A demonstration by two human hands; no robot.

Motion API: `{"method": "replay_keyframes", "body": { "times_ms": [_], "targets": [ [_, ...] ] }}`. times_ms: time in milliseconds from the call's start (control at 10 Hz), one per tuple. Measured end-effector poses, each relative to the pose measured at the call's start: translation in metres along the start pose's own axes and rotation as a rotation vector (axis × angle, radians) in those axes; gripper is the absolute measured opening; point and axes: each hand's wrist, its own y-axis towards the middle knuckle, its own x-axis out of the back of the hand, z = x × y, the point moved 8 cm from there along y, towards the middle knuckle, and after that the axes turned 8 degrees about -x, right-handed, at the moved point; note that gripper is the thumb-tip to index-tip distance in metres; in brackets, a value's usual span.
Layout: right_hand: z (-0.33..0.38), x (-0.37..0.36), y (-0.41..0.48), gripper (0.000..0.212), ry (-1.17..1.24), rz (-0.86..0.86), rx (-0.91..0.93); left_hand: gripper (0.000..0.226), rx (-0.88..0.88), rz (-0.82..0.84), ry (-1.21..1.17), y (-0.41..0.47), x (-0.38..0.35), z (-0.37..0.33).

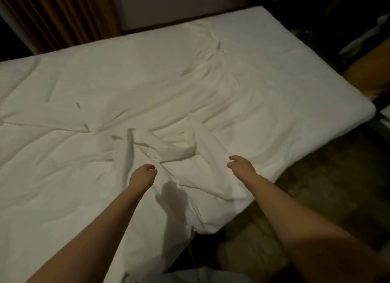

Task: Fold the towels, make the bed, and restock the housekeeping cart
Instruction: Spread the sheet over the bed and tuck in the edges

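A white sheet lies wrinkled across the bed, bunched into folds near the front corner. My left hand reaches over the bunched part with its fingers curled and pinches a fold of the sheet at its fingertips. My right hand is a little to the right, near the mattress's front edge. Its fingers and thumb are curled round another ridge of the same sheet. The cloth sags in loose folds between the two hands. The frame is dim and slightly blurred. No towels or cart are in view.
Patterned carpet shows at the right and below the bed corner. A brown curtain hangs behind the bed at the top left. A yellow object and dark furniture stand at the far right.
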Motion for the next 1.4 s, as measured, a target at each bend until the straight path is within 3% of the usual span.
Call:
{"method": "replay_keyframes", "body": {
  "times_ms": [100, 200, 300, 500, 600, 700, 800, 900, 1000, 1100, 1200, 1400],
  "targets": [
    [-0.069, 0.034, -0.006, 0.038, 0.129, -0.110, -0.123, 0.025, 0.018, 0.072, -0.084, -0.014, -0.058, -0.003],
    [-0.157, 0.060, -0.012, 0.034, 0.192, -0.179, -0.207, 0.017, 0.079, 0.276, -0.134, -0.034, -0.130, -0.013],
    [-0.251, 0.080, -0.029, 0.033, 0.274, -0.202, -0.296, 0.016, 0.084, 0.375, -0.101, -0.052, -0.189, -0.034],
    [-0.411, 0.116, -0.031, 0.037, 0.254, -0.140, -0.478, 0.016, -0.005, 0.399, 0.033, -0.081, -0.304, -0.093],
    [-0.487, 0.140, -0.020, 0.036, 0.344, -0.090, -0.458, 0.022, -0.005, 0.399, 0.100, -0.101, -0.377, -0.116],
    [-0.556, 0.188, -0.023, 0.036, 0.319, -0.060, -0.488, 0.030, 0.020, 0.390, 0.106, -0.138, -0.464, -0.137],
    [-0.593, 0.232, -0.023, 0.035, 0.226, 0.012, -0.484, 0.025, 0.045, 0.414, 0.125, -0.180, -0.514, -0.165],
    [-0.591, 0.282, 0.000, 0.032, 0.208, -0.011, -0.427, 0.022, 0.015, 0.357, 0.097, -0.180, -0.533, -0.200],
    [-0.569, 0.346, 0.035, 0.033, 0.254, -0.105, -0.386, 0.030, -0.023, 0.307, 0.237, -0.152, -0.533, -0.229],
    [-0.523, 0.410, 0.082, 0.033, 0.350, -0.132, -0.256, 0.026, -0.033, 0.316, 0.391, -0.112, -0.540, -0.248],
    [-0.476, 0.484, 0.137, 0.028, 0.419, -0.162, -0.155, 0.027, -0.004, 0.280, 0.394, -0.062, -0.565, -0.278],
    [-0.465, 0.628, 0.232, 0.031, 0.337, -0.144, -0.152, 0.028, -0.060, 0.371, 0.324, 0.018, -0.671, -0.444]
  ]
}}
